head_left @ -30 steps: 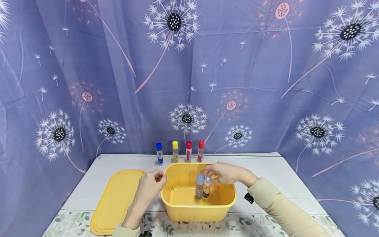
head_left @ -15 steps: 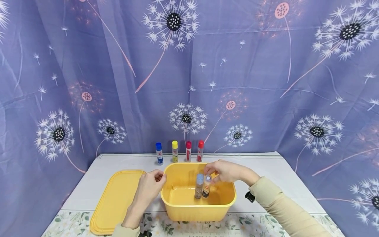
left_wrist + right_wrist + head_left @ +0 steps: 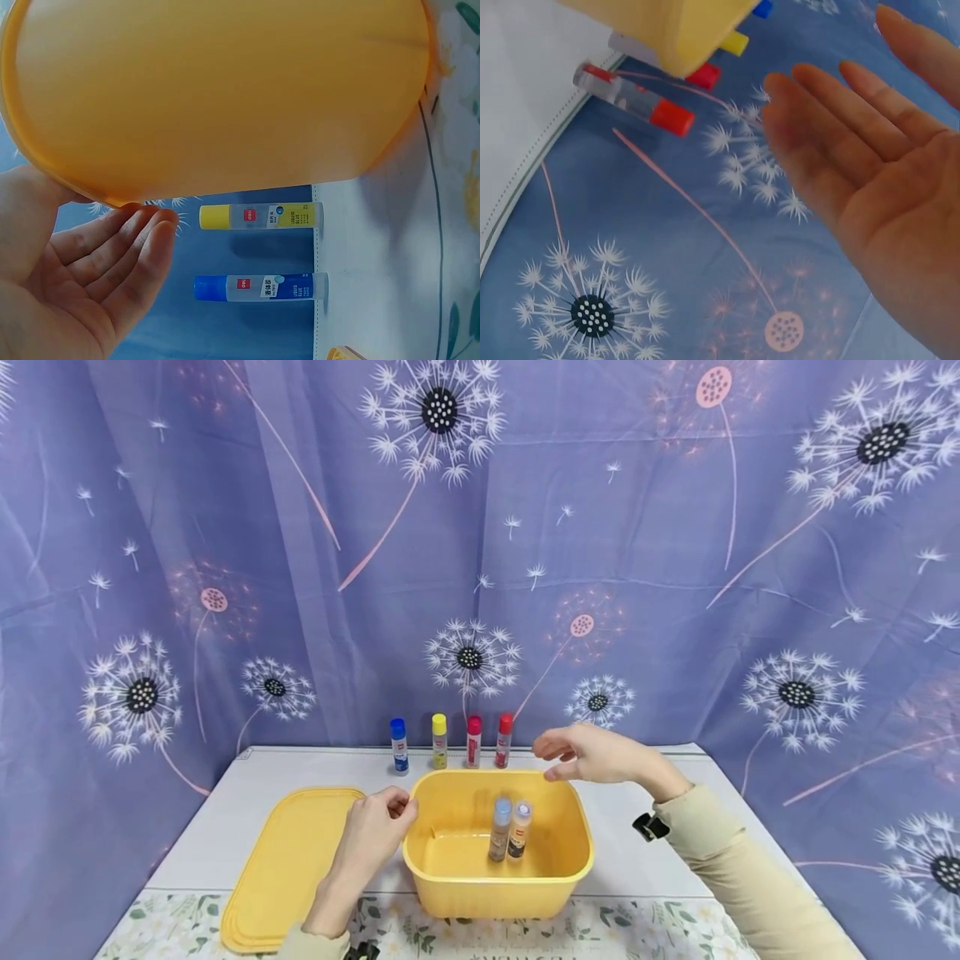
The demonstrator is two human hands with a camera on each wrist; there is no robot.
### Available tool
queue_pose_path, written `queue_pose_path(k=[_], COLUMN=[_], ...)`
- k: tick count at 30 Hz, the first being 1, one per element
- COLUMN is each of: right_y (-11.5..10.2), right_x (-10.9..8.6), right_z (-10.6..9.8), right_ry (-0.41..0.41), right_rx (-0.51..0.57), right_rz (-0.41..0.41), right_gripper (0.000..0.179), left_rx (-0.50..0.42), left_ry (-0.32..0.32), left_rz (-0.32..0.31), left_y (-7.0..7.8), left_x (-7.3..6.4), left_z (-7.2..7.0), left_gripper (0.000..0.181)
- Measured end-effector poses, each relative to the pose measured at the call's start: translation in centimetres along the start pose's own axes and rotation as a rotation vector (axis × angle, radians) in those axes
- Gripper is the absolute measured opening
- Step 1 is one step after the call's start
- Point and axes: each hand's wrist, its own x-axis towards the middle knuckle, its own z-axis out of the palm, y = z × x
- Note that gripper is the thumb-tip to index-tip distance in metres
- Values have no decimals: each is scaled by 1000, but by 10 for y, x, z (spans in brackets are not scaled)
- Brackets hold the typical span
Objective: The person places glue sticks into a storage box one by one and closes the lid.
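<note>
My left hand [image 3: 371, 831] holds the left rim of a yellow plastic bin [image 3: 498, 897] between thumb and fingertips. Inside the bin two glue bottles stand upright side by side, one light-blue-capped bottle [image 3: 500, 831] and one pale-capped bottle [image 3: 519, 832]. Above the bin's back right corner hovers my right hand [image 3: 600, 754], its fingers extended and holding nothing. Left of that hand, behind the bin, a row of glue bottles stands: a red-capped bottle [image 3: 503, 741], a crimson-capped bottle [image 3: 474, 742], a yellow-capped bottle [image 3: 262, 216] and a blue-capped bottle [image 3: 262, 287].
A yellow lid [image 3: 281, 864] lies flat on the white table [image 3: 660, 835], left of the bin and partly behind my left forearm. Floral cloth [image 3: 645, 922] covers the front edge. A purple dandelion-print curtain [image 3: 480, 527] hangs directly behind the table.
My right hand has let go of the pale-capped glue bottle, risen out of the bin and moved back and right, fingers spreading. My left hand stays at the rim.
</note>
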Motion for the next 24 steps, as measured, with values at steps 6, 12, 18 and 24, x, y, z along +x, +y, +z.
queue_pose_path(k=[6,12,18,24], right_y=[14,34,56,78], right_x=[9,28,50,70], right_z=[-9,-3,4,16], right_ry=[71,134,210,273], right_rx=[47,58,76,74], right_rz=[-2,34,52,96], right_gripper=[32,24,20,21], left_rx=[5,7,10,14], left_ry=[4,-2,0,5], left_rz=[4,10,4,4], left_y=[-1,0,0,0], left_x=[1,0,0,0], left_z=[0,0,-1,0], left_gripper=[9,9,10,10])
